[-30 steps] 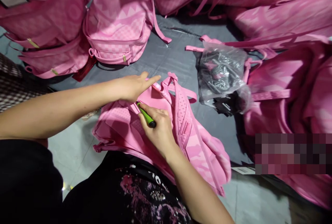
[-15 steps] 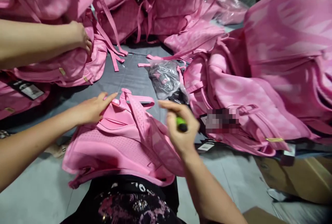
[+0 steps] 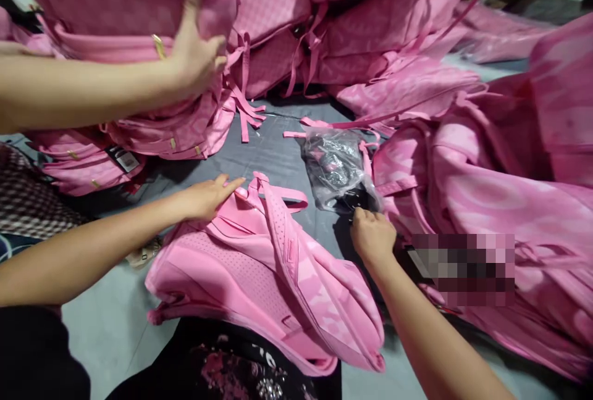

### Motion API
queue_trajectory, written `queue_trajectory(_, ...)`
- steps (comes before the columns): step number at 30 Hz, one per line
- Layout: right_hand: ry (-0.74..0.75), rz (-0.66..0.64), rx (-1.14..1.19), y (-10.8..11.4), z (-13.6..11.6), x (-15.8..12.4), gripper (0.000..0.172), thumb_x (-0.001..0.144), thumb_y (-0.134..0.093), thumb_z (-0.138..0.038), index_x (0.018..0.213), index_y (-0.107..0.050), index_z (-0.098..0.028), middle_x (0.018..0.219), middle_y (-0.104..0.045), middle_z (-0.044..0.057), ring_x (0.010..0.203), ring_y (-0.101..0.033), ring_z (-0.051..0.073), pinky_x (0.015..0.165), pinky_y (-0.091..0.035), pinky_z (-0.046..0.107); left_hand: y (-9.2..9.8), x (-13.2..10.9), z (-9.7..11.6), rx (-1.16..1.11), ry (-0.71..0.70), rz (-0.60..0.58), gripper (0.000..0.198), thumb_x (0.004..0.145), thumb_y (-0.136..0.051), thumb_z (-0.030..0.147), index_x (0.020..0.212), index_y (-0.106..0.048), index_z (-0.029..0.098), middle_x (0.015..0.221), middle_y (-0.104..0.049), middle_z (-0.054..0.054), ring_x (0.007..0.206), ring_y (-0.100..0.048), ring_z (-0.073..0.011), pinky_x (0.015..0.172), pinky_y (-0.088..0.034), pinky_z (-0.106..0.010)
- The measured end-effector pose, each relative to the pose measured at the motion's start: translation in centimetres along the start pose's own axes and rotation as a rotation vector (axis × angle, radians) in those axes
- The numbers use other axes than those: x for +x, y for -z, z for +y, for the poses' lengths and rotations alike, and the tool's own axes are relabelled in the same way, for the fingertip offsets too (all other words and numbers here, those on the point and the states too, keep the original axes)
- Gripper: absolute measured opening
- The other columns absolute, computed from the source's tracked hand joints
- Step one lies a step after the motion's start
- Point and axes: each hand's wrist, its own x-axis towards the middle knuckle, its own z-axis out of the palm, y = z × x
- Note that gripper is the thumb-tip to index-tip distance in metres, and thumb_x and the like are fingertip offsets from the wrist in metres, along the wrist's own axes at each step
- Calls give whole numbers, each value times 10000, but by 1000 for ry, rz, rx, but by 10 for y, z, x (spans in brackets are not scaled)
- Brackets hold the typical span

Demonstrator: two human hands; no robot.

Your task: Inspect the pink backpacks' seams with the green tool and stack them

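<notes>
A pink backpack [image 3: 231, 270] leans against my lap and the table edge, its perforated back panel and straps facing up. My left hand [image 3: 214, 198] grips its top edge, beside the carry loop. My right hand [image 3: 373, 234] is to the right of the backpack, at the near end of a clear plastic bag [image 3: 334, 162] with small pink and dark pieces inside. Its fingers are curled over black items [image 3: 351, 200], and what they hold is hidden.
A co-worker's hand [image 3: 197, 57] presses against an upright pink backpack [image 3: 115, 5] at the left. More pink backpacks [image 3: 384, 29] are stacked at the back, with others [image 3: 504, 196] at the right. The grey table covering [image 3: 273, 147] shows between them.
My right hand, earlier raised with a green and black tool, has come down beside the plastic bag; the tool no longer shows. The co-worker's hand has risen to an upright backpack. The view has shifted left.
</notes>
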Motion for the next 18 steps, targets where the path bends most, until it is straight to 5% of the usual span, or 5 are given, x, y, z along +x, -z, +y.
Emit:
queue_trajectory(5,-100,15,171,15,2,-9,237,857,-517,-110,913,-747,-124,936,-742,188,908,-654,278,771,-444,353,-3,-2,-6,9,-19,8,968,797,-563,133,1612,-59,266,1569,-303,-202,1258,-593,-318,997,-497,-375)
queue_trajectory(10,-254,170,409,61,-9,-30,389,961,-430,-354,1099,-691,-100,886,-717,132,774,-661,216,680,-504,322,-5,2,-11,4,-57,8,969,799,-572,160,1613,-57,263,1531,-347,-188,1280,-572,-328,961,-510,-362)
queue_trajectory(14,-230,76,892,101,-55,-53,441,846,-589,-537,1006,-681,-137,609,-580,-14,472,-540,148,409,-425,259,-1,-2,-5,9,-31,19,969,804,-568,148,1614,-51,278,1533,-360,-174,1241,-599,-297,939,-509,-324)
queue_trajectory(18,39,-55,1236,121,-118,-63,288,749,-723,-438,869,-722,-177,597,-617,-15,495,-560,138,461,-461,254,-1,-11,0,-5,-52,84,964,811,-526,88,1611,-36,306,1554,-355,-165,1233,-613,-282,958,-502,-330)
